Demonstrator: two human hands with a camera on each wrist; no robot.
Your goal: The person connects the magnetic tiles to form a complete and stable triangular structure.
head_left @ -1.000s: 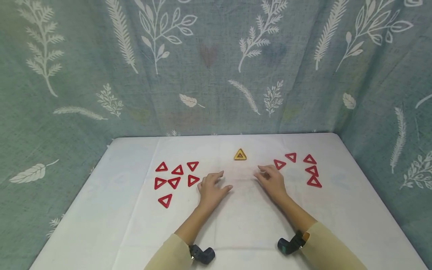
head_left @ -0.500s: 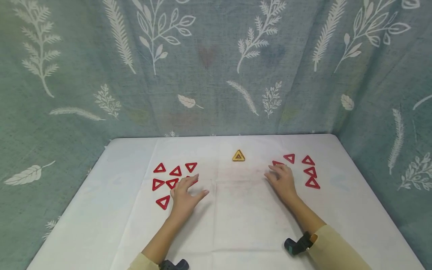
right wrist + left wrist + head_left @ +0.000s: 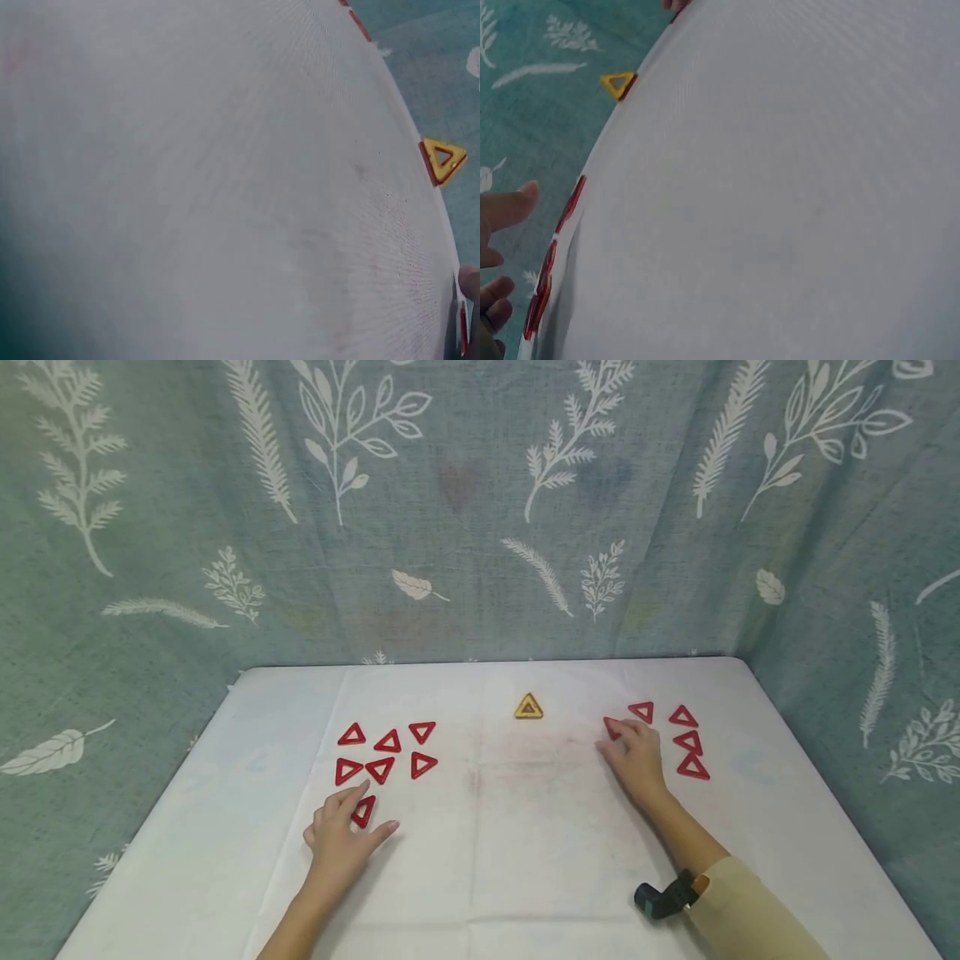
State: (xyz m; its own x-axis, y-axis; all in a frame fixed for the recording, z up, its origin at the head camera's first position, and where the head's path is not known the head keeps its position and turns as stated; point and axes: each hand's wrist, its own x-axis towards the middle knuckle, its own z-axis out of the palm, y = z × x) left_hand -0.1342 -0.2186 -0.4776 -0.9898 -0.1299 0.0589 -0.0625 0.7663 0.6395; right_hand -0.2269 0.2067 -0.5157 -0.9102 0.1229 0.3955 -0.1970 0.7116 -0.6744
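Observation:
My left hand [image 3: 337, 843] hovers at or over the lowest red triangle [image 3: 365, 812] of the left group, thumb spread away to the right; whether it touches is unclear. Its fingers show at the edge of the left wrist view, thumb and fingers apart. On the right side, my right hand [image 3: 639, 764] has its bent fingers over a red triangle [image 3: 611, 727], partly hidden by them; contact cannot be made out. A yellow triangle [image 3: 528, 707] lies at the back middle, with red along its side in the left wrist view [image 3: 617, 85].
Several red triangles [image 3: 380, 769] lie flat at the left, all with open centres. More red triangles [image 3: 688, 742] lie right of and behind my right hand. A white cloth [image 3: 525, 860] covers the table, and a leaf-patterned curtain [image 3: 465, 568] hangs behind and at both sides.
My left hand has swept left and toward the near side, from the middle to the lowest left triangle. My right hand has shifted right, over the nearest right triangle. The triangles keep their arrangement.

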